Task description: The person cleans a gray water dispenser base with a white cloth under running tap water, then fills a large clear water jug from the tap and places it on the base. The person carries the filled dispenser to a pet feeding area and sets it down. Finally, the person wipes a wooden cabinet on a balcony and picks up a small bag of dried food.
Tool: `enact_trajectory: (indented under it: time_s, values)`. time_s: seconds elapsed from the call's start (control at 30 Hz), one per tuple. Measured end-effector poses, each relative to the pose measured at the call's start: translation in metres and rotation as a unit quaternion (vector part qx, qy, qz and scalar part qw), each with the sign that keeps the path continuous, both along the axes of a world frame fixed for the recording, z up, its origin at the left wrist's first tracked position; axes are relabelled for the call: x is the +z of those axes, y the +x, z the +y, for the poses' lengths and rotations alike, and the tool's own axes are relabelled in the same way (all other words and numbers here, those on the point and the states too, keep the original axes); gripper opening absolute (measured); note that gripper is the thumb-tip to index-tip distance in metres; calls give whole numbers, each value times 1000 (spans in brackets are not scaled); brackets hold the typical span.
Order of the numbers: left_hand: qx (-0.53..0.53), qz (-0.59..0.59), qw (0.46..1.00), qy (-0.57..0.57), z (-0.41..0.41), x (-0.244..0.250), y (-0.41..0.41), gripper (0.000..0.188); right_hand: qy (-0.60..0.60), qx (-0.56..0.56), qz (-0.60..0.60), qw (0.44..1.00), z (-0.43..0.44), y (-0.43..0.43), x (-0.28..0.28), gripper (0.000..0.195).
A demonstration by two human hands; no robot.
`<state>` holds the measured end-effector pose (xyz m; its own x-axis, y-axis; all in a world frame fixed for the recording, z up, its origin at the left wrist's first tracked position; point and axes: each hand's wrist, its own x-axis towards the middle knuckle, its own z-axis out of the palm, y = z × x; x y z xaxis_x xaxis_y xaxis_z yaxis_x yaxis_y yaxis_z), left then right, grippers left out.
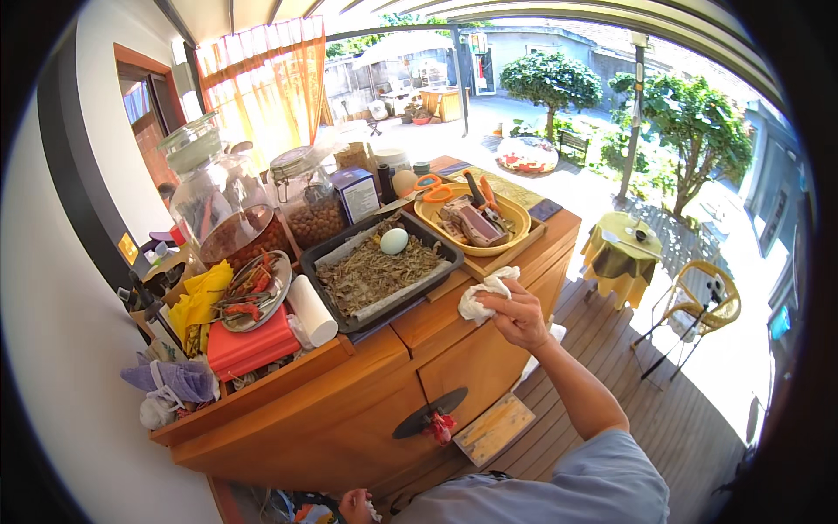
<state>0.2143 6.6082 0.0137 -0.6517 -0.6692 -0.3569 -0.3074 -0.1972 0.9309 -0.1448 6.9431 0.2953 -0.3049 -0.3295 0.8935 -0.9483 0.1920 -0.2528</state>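
My right hand grips a crumpled white tissue or cloth at the front edge of the wooden cabinet. Behind it, a yellow oval basket holds pliers, orange-handled scissors and a brownish packet. Left of that, a black tray contains dried plant bits with a pale egg on top. Low in the view, my left hand is partly cut off, with something white at its fingers; its hold is unclear.
Glass jars stand at the back left. A plate of dried red chillies rests on a red box, beside a white roll. A wooden board lies low beside the cabinet. A wicker chair and round table stand right.
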Motion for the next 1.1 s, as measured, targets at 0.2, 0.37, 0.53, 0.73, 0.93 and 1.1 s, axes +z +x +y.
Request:
enact_trajectory:
  time_s: [0.2,0.37,0.53,0.73,0.93,1.1]
  values:
    - [-12,37,999,0,13,-25,1,11,-14,-3,17,1000,16,-3,1,36]
    - [-6,9,1000,-5,35,-13,-3,16,-89,-116,-47,988,57,-49,-16,30]
    - [-50,84,994,-44,48,-23,-32,16,-90,-315,-100,940,198,-147,-27,27]
    - [-42,89,993,-59,69,-24,-31,20,84,-264,-175,945,157,-143,14,29]
    - [-59,64,994,-59,90,-22,-44,22,59,-191,-186,962,122,-119,23,34]
    - [-58,62,995,-61,93,-21,-40,20,43,-199,-153,967,108,-111,19,35]
